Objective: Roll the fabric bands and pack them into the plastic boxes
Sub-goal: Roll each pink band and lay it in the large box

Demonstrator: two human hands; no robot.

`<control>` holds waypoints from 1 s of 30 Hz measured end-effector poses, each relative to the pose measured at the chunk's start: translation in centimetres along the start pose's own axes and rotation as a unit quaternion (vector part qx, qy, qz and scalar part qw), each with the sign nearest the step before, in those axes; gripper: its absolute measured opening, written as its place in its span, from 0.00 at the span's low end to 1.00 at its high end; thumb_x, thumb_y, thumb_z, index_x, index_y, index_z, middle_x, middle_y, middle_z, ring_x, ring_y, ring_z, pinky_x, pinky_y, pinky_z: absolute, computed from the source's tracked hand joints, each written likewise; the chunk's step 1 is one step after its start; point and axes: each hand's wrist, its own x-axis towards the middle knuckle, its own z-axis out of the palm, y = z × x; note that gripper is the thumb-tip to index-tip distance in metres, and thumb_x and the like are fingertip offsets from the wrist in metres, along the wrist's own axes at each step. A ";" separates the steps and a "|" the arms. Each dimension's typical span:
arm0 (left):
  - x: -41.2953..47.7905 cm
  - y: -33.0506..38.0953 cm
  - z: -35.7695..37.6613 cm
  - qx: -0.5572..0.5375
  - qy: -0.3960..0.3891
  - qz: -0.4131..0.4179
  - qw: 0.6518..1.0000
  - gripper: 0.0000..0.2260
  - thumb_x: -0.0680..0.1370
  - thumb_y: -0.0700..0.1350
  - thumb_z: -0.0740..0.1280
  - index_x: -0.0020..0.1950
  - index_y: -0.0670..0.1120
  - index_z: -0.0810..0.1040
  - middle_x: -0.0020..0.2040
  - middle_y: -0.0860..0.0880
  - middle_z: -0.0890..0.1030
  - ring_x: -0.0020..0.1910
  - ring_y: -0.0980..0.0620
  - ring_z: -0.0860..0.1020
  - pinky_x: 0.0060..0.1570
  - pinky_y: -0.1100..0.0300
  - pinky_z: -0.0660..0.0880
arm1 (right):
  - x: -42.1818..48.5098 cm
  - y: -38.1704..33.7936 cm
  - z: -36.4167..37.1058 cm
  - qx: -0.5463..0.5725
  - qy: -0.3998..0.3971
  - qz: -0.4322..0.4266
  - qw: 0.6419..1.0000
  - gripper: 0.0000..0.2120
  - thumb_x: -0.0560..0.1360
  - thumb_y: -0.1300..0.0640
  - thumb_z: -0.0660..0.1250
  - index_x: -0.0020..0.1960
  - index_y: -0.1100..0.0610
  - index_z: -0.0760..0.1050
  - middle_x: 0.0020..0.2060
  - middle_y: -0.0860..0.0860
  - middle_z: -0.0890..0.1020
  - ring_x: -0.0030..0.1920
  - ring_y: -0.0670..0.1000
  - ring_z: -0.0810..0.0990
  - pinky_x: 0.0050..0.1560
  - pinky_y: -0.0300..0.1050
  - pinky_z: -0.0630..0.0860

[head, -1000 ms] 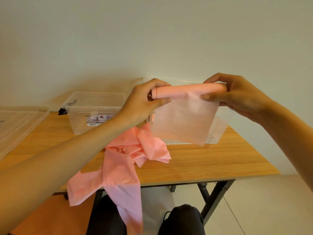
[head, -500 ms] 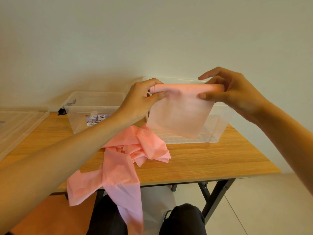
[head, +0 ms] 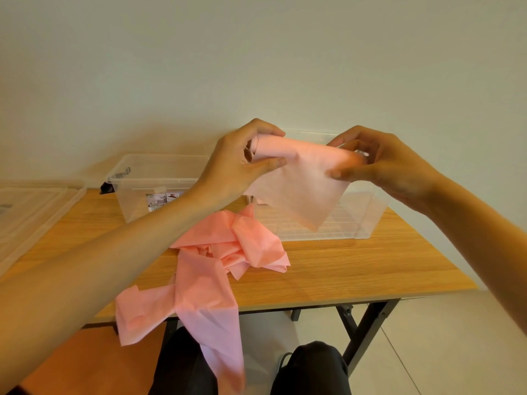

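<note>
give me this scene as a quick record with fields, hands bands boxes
left hand: grips one end of the half-rolled pink fabric band
right hand: pinches its other end
band state: top rolled, flap hanging free above the wooden table
on table: heap of unrolled pink fabric bands, one trailing over the near edge
boxes: clear plastic box at left, clear plastic box at right, both lidless
</note>
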 end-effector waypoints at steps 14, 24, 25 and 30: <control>0.2 0.2 -0.7 -0.001 0.011 0.003 1.000 0.17 0.68 0.47 0.82 0.53 0.44 0.82 0.48 0.51 0.84 0.49 0.52 0.81 0.47 0.52 0.79 | 0.2 0.2 0.6 0.025 -0.045 0.041 0.998 0.19 0.76 0.53 0.70 0.60 0.66 0.80 0.54 0.67 0.82 0.51 0.58 0.84 0.54 0.52 0.82; 0.1 -0.7 -0.7 0.014 0.029 -0.015 0.999 0.14 0.69 0.48 0.81 0.50 0.46 0.82 0.47 0.51 0.79 0.46 0.51 0.79 0.44 0.54 0.77 | 0.6 0.7 1.2 0.046 -0.005 0.002 0.999 0.15 0.70 0.59 0.76 0.55 0.60 0.80 0.50 0.59 0.84 0.50 0.56 0.84 0.48 0.49 0.83; 0.1 -0.6 -0.8 0.000 0.021 -0.020 1.000 0.15 0.69 0.46 0.81 0.52 0.48 0.81 0.48 0.51 0.79 0.47 0.52 0.79 0.45 0.56 0.77 | 0.6 0.7 1.3 0.058 -0.004 0.010 0.998 0.14 0.71 0.58 0.75 0.54 0.61 0.80 0.48 0.57 0.85 0.49 0.55 0.84 0.47 0.47 0.83; -0.2 -0.8 -1.4 -0.040 -0.026 -0.021 0.999 0.25 0.68 0.42 0.81 0.61 0.53 0.77 0.49 0.50 0.80 0.50 0.48 0.81 0.48 0.51 0.79 | 0.6 1.8 1.7 0.107 -0.014 0.071 0.992 0.12 0.76 0.54 0.71 0.56 0.60 0.80 0.47 0.54 0.85 0.48 0.54 0.84 0.48 0.48 0.81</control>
